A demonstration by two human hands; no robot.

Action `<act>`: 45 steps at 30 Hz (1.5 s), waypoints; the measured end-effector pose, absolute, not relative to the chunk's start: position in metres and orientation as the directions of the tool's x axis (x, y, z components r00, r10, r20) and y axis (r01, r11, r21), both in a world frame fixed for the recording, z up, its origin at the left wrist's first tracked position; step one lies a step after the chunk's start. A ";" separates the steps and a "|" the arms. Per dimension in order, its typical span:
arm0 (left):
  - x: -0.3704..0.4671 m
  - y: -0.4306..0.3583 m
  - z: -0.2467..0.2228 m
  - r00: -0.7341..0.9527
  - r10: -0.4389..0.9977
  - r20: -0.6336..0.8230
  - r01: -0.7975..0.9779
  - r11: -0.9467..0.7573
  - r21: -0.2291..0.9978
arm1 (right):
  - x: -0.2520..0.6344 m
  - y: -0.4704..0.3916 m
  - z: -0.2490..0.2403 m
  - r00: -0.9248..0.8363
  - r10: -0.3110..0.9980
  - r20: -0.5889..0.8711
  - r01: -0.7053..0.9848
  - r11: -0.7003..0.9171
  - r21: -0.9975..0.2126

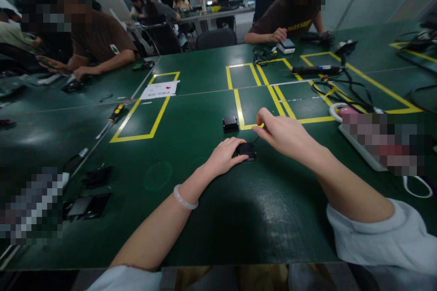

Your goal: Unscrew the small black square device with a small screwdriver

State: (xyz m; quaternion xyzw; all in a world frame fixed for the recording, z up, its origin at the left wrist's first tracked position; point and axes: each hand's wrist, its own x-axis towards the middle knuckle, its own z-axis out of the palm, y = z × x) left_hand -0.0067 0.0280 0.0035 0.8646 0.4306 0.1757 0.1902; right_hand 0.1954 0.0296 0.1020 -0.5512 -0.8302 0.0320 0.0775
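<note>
Near the middle of the green table, my left hand (228, 155) grips a small black rectangular part (246, 149) from its left side, thumb along the near edge and fingers over the top. My right hand (278, 131) pinches a thin dark-shafted tool (256, 140). The shaft slants down to the right end of the black part; whether the tip touches it I cannot tell. Most of the tool's upper end is hidden in my fingers. A second black part (231, 124) of similar look sits just beyond my left hand.
Yellow tape (133, 138) marks rectangles on the table. A yellow-black screwdriver (116, 112) lies left, with black parts (87, 206) nearer me. At right are cables (357, 93), a tape roll (336, 111) and a blurred pale-edged object (362, 148). Co-workers sit across the table.
</note>
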 end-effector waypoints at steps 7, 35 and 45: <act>-0.007 0.028 0.003 0.570 0.808 0.149 0.672 -0.563 0.480 | 0.197 0.029 0.102 -0.389 0.916 0.098 0.905 0.400 -0.145; -0.007 0.028 0.003 0.573 0.807 0.144 0.675 -0.564 0.477 | 0.197 0.030 0.101 -0.399 0.911 0.105 0.902 0.411 -0.135; -0.007 0.029 0.000 0.569 0.808 0.152 0.677 -0.565 0.472 | 0.194 0.029 0.103 -0.368 0.927 0.077 0.920 0.374 -0.113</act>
